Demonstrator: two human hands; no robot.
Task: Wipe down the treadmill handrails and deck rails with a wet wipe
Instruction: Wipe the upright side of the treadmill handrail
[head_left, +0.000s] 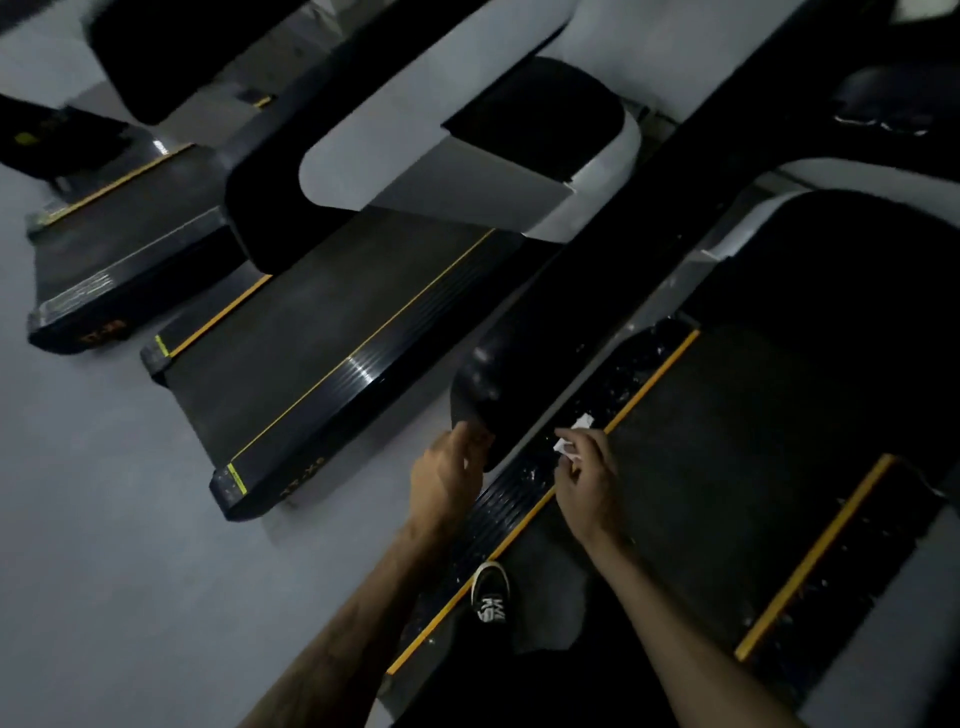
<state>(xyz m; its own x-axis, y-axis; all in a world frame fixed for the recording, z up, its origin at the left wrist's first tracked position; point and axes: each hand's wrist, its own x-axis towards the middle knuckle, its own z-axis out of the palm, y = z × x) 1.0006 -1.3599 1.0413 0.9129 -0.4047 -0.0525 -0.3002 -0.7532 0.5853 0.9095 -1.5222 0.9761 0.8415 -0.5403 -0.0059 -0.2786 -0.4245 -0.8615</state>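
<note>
A grey floor (114, 519) carries three black treadmills side by side. The nearest treadmill (701, 493) stands at four o'clock, a second treadmill (322, 332) at eleven o'clock, a third treadmill (119, 234) at ten o'clock, gaps of floor between them.

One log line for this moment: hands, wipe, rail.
right hand: pinches wet wipe | left hand: at handrail end | deck rail: wet patches

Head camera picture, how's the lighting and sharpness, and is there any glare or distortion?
Head view: dim, with the handrail nearly pure black; small glints on the wet deck rail; the wipe in the right hand is the brightest spot; soft blur on the left hand; wide-angle tilt leans the treadmills diagonally.
</note>
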